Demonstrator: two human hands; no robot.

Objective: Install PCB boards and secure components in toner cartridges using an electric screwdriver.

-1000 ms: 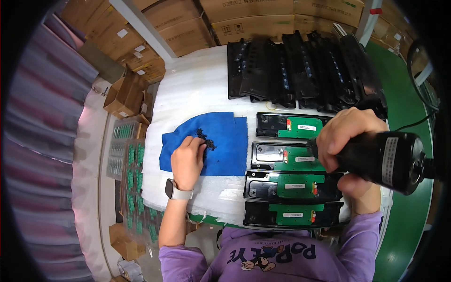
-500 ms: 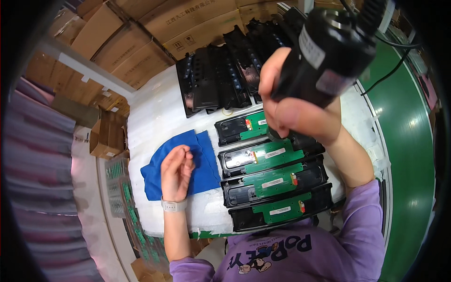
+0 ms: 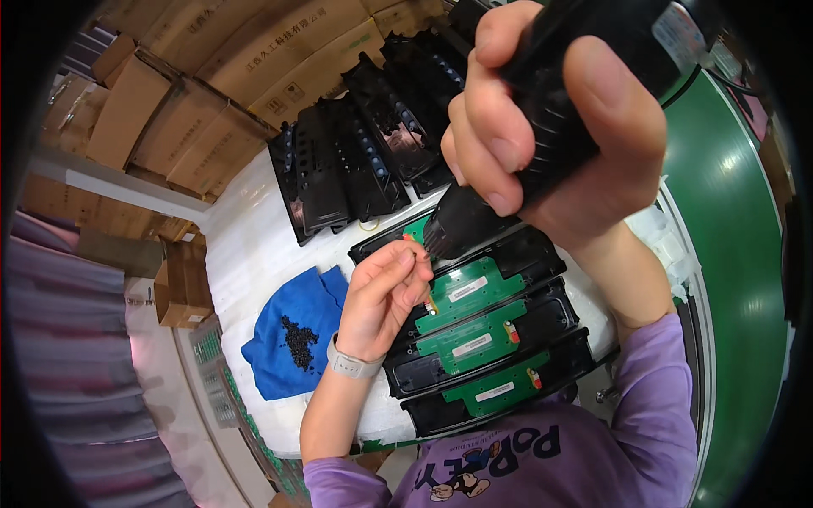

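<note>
My right hand (image 3: 584, 161) grips a black electric screwdriver (image 3: 466, 222), its nose slanting down to the left over the farthest of several black plastic housings (image 3: 542, 254). Each housing carries a green circuit board (image 3: 464, 289) with a white label. Close to the screwdriver's nose, my left hand (image 3: 381, 292) has thumb and forefinger pinched together; whatever they hold is too small to make out. On a blue cloth (image 3: 275, 360) left of that hand lies a pile of tiny black screws (image 3: 299, 341). The screwdriver's tip is hidden.
More black housings (image 3: 326, 182) lie in a row at the back of the white worktop (image 3: 233, 254). Cardboard boxes (image 3: 212, 140) are stacked behind them. A green conveyor-like surface (image 3: 732, 254) runs along the right, and a cable (image 3: 684, 87) hangs from the screwdriver's side.
My left hand has moved right from the cloth to the farthest housing, uncovering the screw pile. The screwdriver has tilted, its nose now beside my left fingertips. The whole view has shifted slightly.
</note>
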